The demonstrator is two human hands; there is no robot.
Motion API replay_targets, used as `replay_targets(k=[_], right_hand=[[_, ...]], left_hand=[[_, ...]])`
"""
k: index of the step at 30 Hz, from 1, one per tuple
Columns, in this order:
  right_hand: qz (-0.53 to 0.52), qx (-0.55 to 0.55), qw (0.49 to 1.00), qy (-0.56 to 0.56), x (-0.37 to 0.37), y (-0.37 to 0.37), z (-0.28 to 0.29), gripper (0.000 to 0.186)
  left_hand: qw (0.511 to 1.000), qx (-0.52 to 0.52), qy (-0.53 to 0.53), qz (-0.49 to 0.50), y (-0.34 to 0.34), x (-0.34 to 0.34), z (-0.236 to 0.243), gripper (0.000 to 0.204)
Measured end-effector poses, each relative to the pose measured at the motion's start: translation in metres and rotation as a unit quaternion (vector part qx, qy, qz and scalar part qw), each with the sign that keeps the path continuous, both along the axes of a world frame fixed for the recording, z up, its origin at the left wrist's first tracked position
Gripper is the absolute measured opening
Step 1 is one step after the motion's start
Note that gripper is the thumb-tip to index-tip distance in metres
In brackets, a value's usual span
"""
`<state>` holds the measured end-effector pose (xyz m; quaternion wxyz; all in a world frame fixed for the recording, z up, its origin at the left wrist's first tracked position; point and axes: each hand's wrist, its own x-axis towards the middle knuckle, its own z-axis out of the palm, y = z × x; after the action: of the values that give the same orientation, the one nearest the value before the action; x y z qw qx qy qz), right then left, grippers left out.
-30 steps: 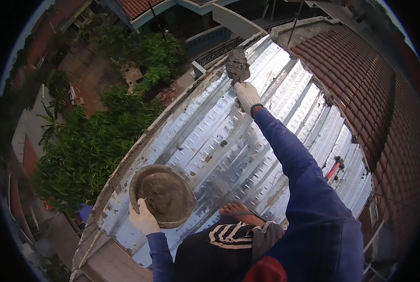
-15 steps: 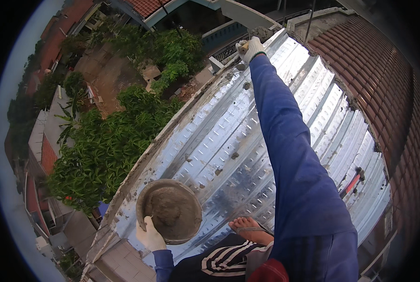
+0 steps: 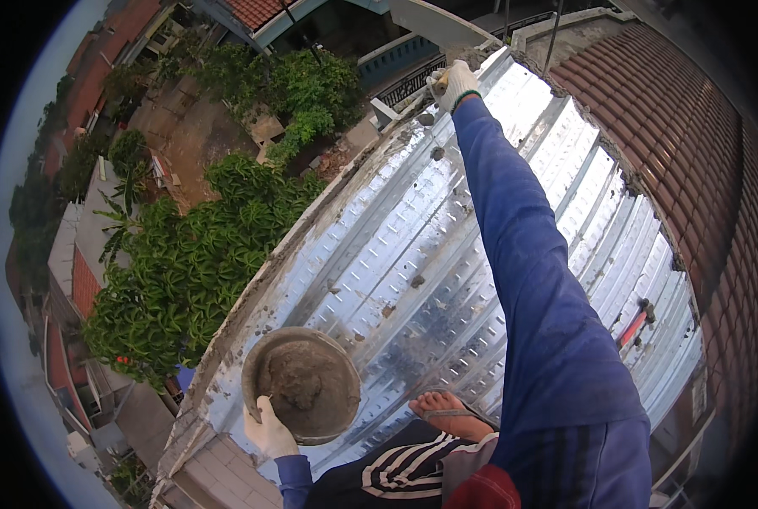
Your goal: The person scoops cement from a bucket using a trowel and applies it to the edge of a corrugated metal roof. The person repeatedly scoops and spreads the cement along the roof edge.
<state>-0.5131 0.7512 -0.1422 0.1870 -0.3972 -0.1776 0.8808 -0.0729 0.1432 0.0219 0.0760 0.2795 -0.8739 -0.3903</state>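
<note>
My left hand (image 3: 270, 429), in a whitish work glove, grips the near-left rim of a round bucket (image 3: 345, 356). Wet grey mortar (image 3: 298, 380) lies in it, heaped in the middle. Far ahead, my outstretched right hand (image 3: 457, 85), also gloved, is closed around the tan wooden handle of a trowel (image 3: 441, 81); its blade is hidden from me. That hand is at the far corner of the ribbed metal decking (image 3: 379, 280), beside a rough lump of mortar (image 3: 466, 56) on the edge.
My sandalled foot (image 3: 452, 413) stands on the decking. A red-handled hammer (image 3: 634, 327) lies to the right, and mortar crumbs dot the metal. The left edge (image 3: 252, 297) drops off toward trees (image 3: 192, 280) far below. Brown roof tiles (image 3: 651, 102) border the right side.
The whole view has shifted slightly left. Both hands keep their grips, with the right hand still at the far corner and the left on the bucket.
</note>
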Motion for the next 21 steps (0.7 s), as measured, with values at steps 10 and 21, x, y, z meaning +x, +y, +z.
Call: replay_targets(k=[10, 21], right_hand=[[0.011, 0.009, 0.999, 0.035, 0.012, 0.002, 0.002, 0.031], [0.154, 0.011, 0.979, 0.133, 0.058, 0.04, -0.025, 0.021]], left_hand=[[1.0, 0.02, 0.016, 0.001, 0.006, -0.002, -0.003, 0.03], [1.0, 0.021, 0.008, -0.009, 0.005, -0.005, -0.002, 0.03]])
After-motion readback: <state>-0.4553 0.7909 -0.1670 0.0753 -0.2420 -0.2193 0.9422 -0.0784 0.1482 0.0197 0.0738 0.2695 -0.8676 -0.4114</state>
